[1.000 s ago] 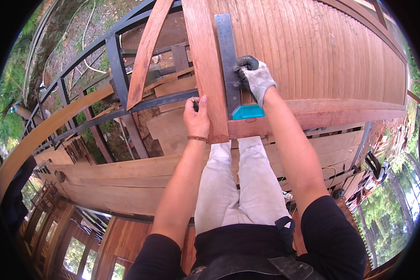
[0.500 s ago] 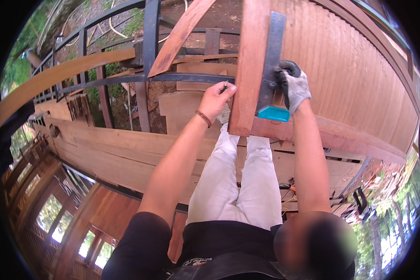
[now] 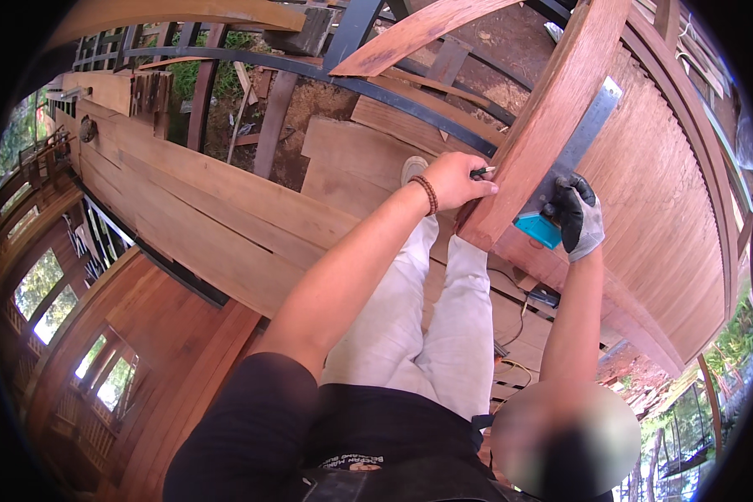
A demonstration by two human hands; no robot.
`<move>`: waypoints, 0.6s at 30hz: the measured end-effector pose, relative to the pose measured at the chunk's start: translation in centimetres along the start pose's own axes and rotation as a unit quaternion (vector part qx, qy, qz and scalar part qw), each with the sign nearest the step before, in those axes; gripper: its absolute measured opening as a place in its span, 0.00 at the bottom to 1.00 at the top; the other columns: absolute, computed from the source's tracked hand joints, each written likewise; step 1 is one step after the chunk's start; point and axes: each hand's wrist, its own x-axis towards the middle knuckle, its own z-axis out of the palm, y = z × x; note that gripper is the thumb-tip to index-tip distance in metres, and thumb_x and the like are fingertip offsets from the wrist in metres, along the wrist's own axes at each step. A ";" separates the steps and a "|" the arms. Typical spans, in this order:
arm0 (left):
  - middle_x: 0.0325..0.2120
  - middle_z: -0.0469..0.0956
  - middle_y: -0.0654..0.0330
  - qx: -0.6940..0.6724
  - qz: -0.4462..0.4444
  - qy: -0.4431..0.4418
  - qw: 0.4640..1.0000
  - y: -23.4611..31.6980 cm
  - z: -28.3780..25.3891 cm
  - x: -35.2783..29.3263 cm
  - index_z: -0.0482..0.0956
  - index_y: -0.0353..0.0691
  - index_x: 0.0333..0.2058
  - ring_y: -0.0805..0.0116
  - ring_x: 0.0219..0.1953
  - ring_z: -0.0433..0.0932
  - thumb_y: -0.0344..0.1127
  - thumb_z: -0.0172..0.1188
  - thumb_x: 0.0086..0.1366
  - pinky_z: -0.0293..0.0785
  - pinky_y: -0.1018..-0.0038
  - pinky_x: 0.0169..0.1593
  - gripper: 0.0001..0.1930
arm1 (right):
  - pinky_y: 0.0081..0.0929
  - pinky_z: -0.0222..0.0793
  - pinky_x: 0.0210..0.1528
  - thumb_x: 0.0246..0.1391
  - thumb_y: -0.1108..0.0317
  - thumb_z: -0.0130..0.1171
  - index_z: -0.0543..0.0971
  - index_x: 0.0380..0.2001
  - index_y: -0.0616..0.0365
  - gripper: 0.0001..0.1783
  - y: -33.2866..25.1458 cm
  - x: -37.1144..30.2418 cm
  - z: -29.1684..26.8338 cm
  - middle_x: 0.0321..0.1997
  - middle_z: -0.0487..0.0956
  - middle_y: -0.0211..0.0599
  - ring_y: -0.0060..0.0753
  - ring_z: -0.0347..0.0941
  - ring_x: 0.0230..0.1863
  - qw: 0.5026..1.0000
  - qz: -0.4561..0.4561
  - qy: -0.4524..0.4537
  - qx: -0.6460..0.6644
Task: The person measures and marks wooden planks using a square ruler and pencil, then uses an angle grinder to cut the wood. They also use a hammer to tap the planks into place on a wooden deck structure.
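Try square (image 3: 571, 155) beside the right hand (image 3: 581, 216) (curled, grip unclear) seems stiff, best held by its teal stock (image 3: 540, 230); the left hand (image 3: 460, 181) pinches a pencil (image 3: 481, 172).

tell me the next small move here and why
Perhaps carry the pencil over the plank to the square: the left hand holds it at the plank's left side, while the square lies along the right, the gloved right hand at it.
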 end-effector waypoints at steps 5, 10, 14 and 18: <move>0.32 0.83 0.51 0.053 -0.032 -0.028 0.998 1.4 -0.7 -0.6 0.82 0.34 0.37 0.64 0.35 0.81 0.46 0.67 0.58 0.75 0.70 0.42 0.19 | 0.26 0.75 0.26 0.56 0.66 0.62 0.76 0.37 0.58 0.09 0.6 -0.3 0.3 0.25 0.75 0.30 0.26 0.74 0.21 0.999 0.001 0.013 0.049; 0.29 0.82 0.54 0.027 -0.014 -0.007 1.000 -0.6 0.2 -0.2 0.82 0.33 0.37 0.70 0.32 0.79 0.44 0.68 0.58 0.75 0.71 0.40 0.18 | 0.25 0.75 0.26 0.56 0.67 0.63 0.76 0.37 0.59 0.09 0.3 -0.6 1.2 0.26 0.76 0.31 0.26 0.75 0.22 0.998 -0.003 0.054 0.029; 0.27 0.81 0.58 0.026 -0.021 -0.023 0.999 -0.3 0.1 -0.6 0.82 0.34 0.36 0.74 0.30 0.76 0.42 0.68 0.58 0.74 0.73 0.39 0.15 | 0.23 0.75 0.26 0.55 0.67 0.63 0.77 0.39 0.58 0.10 -0.2 -0.9 1.4 0.27 0.76 0.30 0.26 0.76 0.25 0.999 0.003 0.038 0.011; 0.23 0.77 0.62 0.045 -0.014 -0.013 0.999 0.2 0.1 -0.9 0.81 0.35 0.34 0.76 0.27 0.72 0.41 0.68 0.58 0.72 0.74 0.36 0.14 | 0.21 0.75 0.25 0.58 0.71 0.59 0.78 0.41 0.63 0.09 0.3 -0.8 1.5 0.30 0.79 0.32 0.25 0.75 0.24 0.998 0.000 0.045 0.046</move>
